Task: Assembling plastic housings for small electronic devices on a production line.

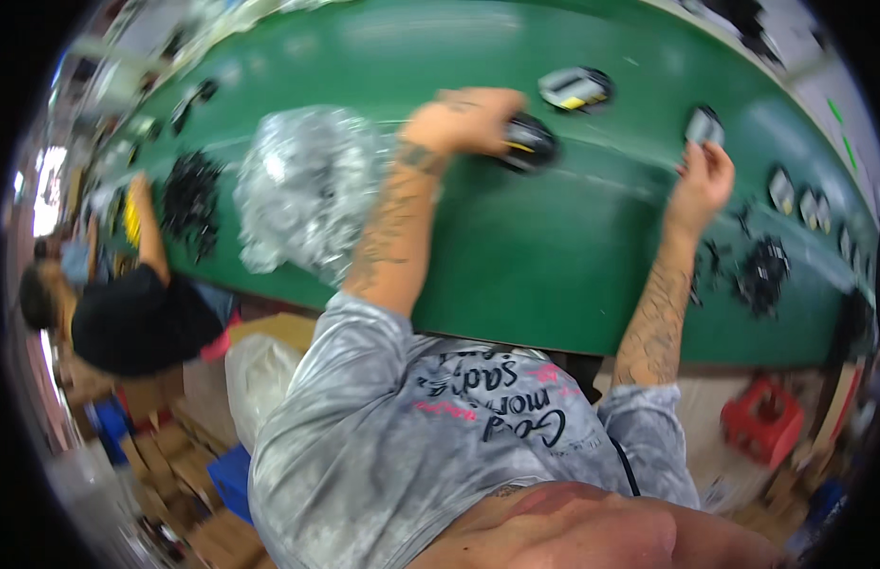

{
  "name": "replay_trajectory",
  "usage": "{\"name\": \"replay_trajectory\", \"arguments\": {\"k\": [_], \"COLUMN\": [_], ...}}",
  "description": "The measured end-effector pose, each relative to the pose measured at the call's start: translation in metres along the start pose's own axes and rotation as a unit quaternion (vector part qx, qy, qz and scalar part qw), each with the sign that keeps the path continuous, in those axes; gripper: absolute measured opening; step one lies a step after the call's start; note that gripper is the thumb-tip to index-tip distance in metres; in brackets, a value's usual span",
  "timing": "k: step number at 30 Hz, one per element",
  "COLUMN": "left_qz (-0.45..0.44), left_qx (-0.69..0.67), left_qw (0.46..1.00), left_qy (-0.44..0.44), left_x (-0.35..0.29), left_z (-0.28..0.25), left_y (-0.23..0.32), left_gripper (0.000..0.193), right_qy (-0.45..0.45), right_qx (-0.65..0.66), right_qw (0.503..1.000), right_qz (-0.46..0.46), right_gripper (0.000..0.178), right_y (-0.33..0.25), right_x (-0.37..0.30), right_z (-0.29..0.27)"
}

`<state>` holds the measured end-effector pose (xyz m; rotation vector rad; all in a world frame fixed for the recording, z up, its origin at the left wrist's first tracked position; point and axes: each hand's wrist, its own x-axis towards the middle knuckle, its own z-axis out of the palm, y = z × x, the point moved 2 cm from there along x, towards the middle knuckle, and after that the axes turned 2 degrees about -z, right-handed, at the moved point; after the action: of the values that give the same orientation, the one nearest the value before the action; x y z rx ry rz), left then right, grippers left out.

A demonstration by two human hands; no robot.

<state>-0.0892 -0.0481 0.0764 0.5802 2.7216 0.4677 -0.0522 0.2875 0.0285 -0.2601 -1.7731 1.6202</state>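
Your left hand (pixel 463 119) has its fingers closed around a black round part (pixel 529 142) near the far edge of the green tabletop (pixel 535 256). Your right hand (pixel 703 180) pinches a small grey piece (pixel 704 125). One finished-looking part (pixel 574 88) sits farther back. Many black bits (pixel 764 273) wait at the right edge, and a crinkly clear bag (pixel 307 185) lies left.

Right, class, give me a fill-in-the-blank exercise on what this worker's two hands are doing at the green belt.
1. The left hand rests on a round ____ part.
2. The right hand holds up a small ____ piece.
3. Both hands work over a ____ belt.
4. A crinkled clear plastic ____ lies left of the left forearm.

Missing words: black; grey; green; bag
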Motion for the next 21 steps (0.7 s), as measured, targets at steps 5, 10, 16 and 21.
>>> {"name": "replay_trajectory", "arguments": {"k": [5,10,16,21], "left_qz": [-0.247,0.009,-0.04,0.087], "left_qx": [0.16,-0.093,-0.015,-0.224], "left_qw": [0.913,0.902,0.93,0.897], "left_qy": [0.284,0.422,0.365,0.371], "left_x": [0.007,0.046,0.077,0.056], "left_z": [-0.012,0.031,0.08,0.07], "left_y": [-0.029,0.007,0.045,0.049], "left_gripper": [0.075,0.086,0.072,0.067], "right_qy": [0.045,0.205,0.171,0.072], "right_qx": [0.079,-0.001,-0.179,-0.305], "right_qw": [0.993,0.969,0.964,0.95], "right_qz": [-0.07,-0.137,-0.096,0.005], "right_gripper": [0.028,0.027,0.021,0.03], "right_y": [-0.015,-0.05,-0.064,-0.071], "right_x": [0.012,0.032,0.033,0.026], "right_z": [-0.019,-0.066,-0.099,-0.105]}}
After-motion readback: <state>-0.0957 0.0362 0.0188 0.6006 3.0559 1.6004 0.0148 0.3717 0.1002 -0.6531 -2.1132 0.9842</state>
